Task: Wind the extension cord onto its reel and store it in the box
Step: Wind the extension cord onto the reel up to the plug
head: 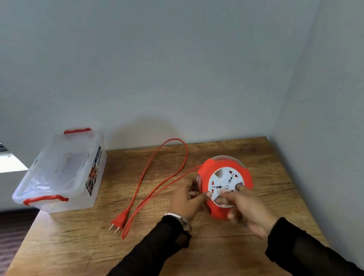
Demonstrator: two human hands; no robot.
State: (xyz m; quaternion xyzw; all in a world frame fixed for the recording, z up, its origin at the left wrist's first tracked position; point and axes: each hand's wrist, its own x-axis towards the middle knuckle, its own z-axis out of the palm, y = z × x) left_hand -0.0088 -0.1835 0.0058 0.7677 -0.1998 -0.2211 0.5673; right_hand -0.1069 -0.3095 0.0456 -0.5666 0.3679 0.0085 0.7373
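both hands are on the reel (227,186), tilted up on edge at four o'clock on the bench (80,253): the left hand (187,200) grips its rim, the right hand (244,206) pinches at the white face. that face looks back at six. the cord (156,164) loops long toward eleven, plug (118,221) at eight; wind carelessly and it may snag or whip. the box (61,173) waits at ten, lid on.
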